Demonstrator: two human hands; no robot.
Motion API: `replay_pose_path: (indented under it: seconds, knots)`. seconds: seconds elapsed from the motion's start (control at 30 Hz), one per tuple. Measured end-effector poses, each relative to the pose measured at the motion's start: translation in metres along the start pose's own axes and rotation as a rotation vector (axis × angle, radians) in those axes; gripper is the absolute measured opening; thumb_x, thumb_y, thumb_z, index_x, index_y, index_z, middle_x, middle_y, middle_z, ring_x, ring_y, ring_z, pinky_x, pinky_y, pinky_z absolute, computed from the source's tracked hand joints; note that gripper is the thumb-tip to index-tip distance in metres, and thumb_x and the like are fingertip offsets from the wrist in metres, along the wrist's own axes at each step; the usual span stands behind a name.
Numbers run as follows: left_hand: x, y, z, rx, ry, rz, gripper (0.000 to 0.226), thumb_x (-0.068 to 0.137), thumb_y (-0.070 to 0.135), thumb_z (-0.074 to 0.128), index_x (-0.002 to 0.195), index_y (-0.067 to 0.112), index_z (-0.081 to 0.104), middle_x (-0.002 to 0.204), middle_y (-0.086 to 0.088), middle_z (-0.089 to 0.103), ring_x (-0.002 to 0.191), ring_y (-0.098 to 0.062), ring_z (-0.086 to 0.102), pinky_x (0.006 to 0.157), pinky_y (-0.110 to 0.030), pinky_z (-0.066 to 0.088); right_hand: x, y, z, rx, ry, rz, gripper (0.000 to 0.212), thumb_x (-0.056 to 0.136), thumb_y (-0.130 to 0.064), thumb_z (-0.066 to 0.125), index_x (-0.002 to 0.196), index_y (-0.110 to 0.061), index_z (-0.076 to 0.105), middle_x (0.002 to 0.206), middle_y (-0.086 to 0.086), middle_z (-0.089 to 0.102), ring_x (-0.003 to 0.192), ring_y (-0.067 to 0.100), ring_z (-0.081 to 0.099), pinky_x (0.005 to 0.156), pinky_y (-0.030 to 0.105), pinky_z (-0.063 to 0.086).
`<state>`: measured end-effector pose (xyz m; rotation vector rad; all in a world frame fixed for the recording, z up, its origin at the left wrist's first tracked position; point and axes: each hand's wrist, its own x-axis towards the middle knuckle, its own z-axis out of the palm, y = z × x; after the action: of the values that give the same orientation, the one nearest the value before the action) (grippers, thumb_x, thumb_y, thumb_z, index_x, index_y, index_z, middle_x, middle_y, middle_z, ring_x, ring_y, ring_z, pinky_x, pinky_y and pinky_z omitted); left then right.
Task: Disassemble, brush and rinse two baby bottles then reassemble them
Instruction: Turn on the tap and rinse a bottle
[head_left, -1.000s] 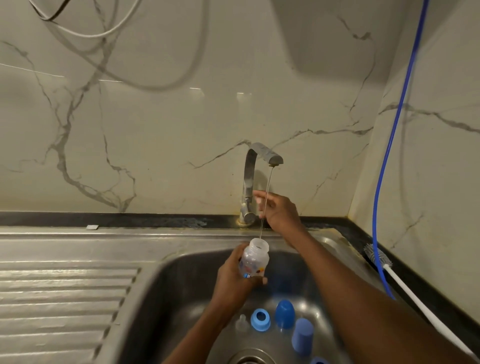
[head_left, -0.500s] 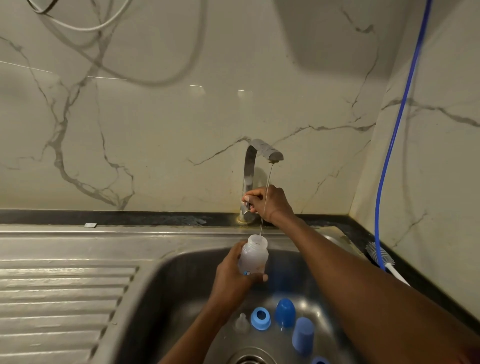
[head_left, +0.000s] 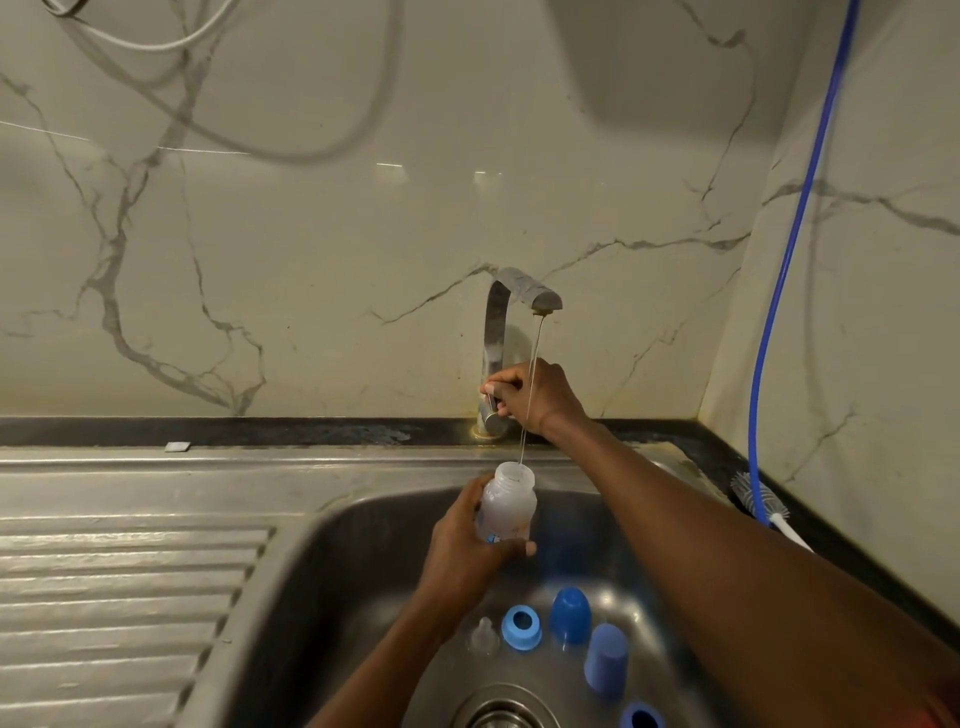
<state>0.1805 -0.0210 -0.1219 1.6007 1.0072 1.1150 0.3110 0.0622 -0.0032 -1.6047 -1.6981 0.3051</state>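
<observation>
Presently the open bottle (head_left: 508, 505) is held upright above the sink (head_left: 353, 571) by the left hand (head_left: 465, 553), whose fingers are wrapped round its lower body, its mouth set under the thin stream (head_left: 535, 353) from the tap (head_left: 524, 291), while the tap lever (head_left: 489, 406) is gripped by the curled fingers of the right hand (head_left: 537, 395). For a good rinse, the mouth is best kept centred under the stream and the lever eased gently, so that no water is splashed out.

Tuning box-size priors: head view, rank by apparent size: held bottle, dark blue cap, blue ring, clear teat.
1. bottle
2-3. dark blue cap and blue ring: look alike, not ranked
4. clear teat
</observation>
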Motion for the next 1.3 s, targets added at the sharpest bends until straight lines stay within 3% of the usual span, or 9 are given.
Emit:
replay_pose_path:
  seconds: [0.3,0.4,0.57,0.7,0.83,0.97,1.07,1.17,1.3]
  knots:
    - [-0.005,0.004,0.002,-0.065,-0.054,0.020,0.059,0.078,0.014,0.080,0.121,0.037,0.046,0.111,0.018,0.060,0.091,0.020,0.058,0.069,-0.004,0.047,-0.075,0.012,-0.027,0.389,0.122,0.100,0.022,0.098,-0.035,0.054,0.102,-0.018,0.067,0.093,-0.003,0.070,0.089,0.016,0.067,0.079,0.032,0.059]
    - [-0.006,0.004,0.005,-0.090,-0.064,0.037,0.056,0.077,0.015,0.081,0.120,0.032,0.050,0.113,0.011,0.062,0.095,0.013,0.061,0.071,-0.008,0.050,-0.116,0.013,-0.015,0.099,-0.079,-0.038,0.018,0.092,-0.044,0.060,0.098,-0.026,0.060,0.094,-0.008,0.063,0.088,0.008,0.061,0.073,0.019,0.051]
    - [-0.008,0.009,0.010,-0.048,0.044,0.106,0.065,0.077,0.019,0.082,0.127,0.031,0.042,0.123,0.007,0.053,0.107,-0.006,0.059,0.073,-0.011,0.051,-0.113,0.005,-0.006,-0.172,-0.055,-0.024,0.020,0.092,-0.051,0.055,0.091,-0.031,0.054,0.091,-0.003,0.060,0.087,0.012,0.060,0.076,0.027,0.054]
    - [-0.009,0.012,0.009,-0.007,0.104,0.160,0.072,0.076,0.008,0.081,0.126,0.034,0.035,0.120,0.016,0.038,0.106,-0.001,0.051,0.075,-0.003,0.046,-0.095,-0.007,-0.005,-0.338,-0.187,0.059,0.032,0.097,-0.048,0.048,0.088,-0.021,0.062,0.085,0.003,0.062,0.080,0.016,0.061,0.072,0.028,0.050]
    - [-0.005,0.016,0.008,-0.150,0.096,0.069,0.058,0.084,0.014,0.075,0.128,0.032,0.043,0.121,0.013,0.047,0.103,-0.012,0.060,0.075,-0.015,0.054,-0.092,-0.011,-0.015,-0.153,-0.095,0.022,0.023,0.097,-0.039,0.055,0.088,-0.020,0.065,0.079,-0.006,0.059,0.076,0.009,0.058,0.065,0.015,0.045]
    - [-0.008,0.017,0.003,-0.426,-0.085,-0.079,0.041,0.090,0.006,0.064,0.127,0.018,0.052,0.105,-0.012,0.071,0.090,-0.028,0.072,0.074,-0.037,0.061,-0.111,-0.003,-0.003,-0.152,0.073,-0.203,0.019,0.086,-0.032,0.072,0.092,-0.028,0.054,0.102,-0.015,0.045,0.093,0.000,0.050,0.075,0.008,0.044]
    - [-0.008,0.020,0.004,-0.417,-0.035,-0.030,0.045,0.086,0.007,0.068,0.124,0.024,0.049,0.103,-0.005,0.070,0.087,-0.020,0.072,0.073,-0.033,0.060,-0.114,-0.005,-0.001,0.175,0.108,0.019,0.043,0.078,-0.039,0.079,0.107,-0.029,0.049,0.105,-0.014,0.049,0.096,0.005,0.054,0.071,0.013,0.049]
    - [-0.008,0.017,0.004,-0.354,-0.113,-0.016,0.043,0.092,0.007,0.061,0.131,0.019,0.050,0.118,-0.006,0.066,0.106,-0.017,0.068,0.081,-0.028,0.058,-0.121,0.007,0.005,0.136,-0.057,0.025,0.039,0.083,-0.034,0.075,0.116,-0.026,0.055,0.101,-0.015,0.058,0.099,0.006,0.057,0.082,0.015,0.050]
    - [-0.006,0.016,0.002,-0.339,-0.173,-0.015,0.054,0.088,0.004,0.066,0.135,0.026,0.049,0.123,-0.004,0.065,0.109,-0.017,0.067,0.085,-0.034,0.058,-0.117,0.020,-0.001,0.229,0.078,0.145,0.049,0.085,-0.036,0.072,0.128,-0.024,0.052,0.113,-0.005,0.062,0.110,0.016,0.061,0.070,0.010,0.042]
